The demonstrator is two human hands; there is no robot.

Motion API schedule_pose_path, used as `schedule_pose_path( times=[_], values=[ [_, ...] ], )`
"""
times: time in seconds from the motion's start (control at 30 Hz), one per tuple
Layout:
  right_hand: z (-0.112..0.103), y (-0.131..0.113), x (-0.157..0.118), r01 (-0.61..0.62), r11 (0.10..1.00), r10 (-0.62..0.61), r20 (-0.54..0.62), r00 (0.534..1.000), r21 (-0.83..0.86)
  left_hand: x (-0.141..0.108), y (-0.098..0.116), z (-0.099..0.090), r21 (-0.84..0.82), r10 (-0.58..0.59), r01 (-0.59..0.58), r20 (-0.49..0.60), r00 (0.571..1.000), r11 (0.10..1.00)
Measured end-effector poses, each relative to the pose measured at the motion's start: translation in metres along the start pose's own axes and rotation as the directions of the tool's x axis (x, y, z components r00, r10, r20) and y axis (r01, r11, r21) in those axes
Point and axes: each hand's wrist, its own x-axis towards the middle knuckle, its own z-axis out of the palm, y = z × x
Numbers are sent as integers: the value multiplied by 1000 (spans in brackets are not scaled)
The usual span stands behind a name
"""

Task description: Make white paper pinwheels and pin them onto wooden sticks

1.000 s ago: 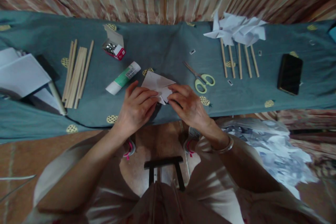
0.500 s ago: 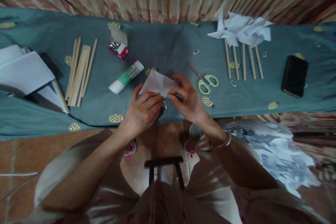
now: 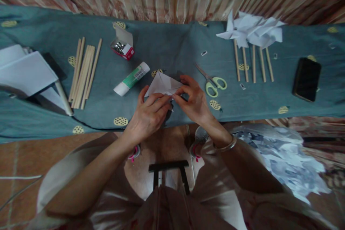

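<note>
The left hand [image 3: 149, 113] and the right hand [image 3: 194, 102] are both pinching the near corner of the folded white paper piece [image 3: 162, 84], which is lying on the teal-clothed counter [image 3: 172, 50] directly ahead, between both hands.

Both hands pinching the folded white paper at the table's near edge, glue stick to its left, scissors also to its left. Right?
Not quite. The head view shows the scissors to the right of the folded white paper, not the left. The rest holds: left hand and right hand both pinch the paper at the table's near edge, with the glue stick to its left.
</note>
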Motion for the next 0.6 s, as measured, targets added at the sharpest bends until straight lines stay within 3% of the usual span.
schedule_pose_path(
  times=[0.6],
  values=[
    [3, 2, 2, 20, 997, -19, 11, 1000, -78, 0, 3, 4, -32, -5, 5, 10, 1000, 999]
  ],
)
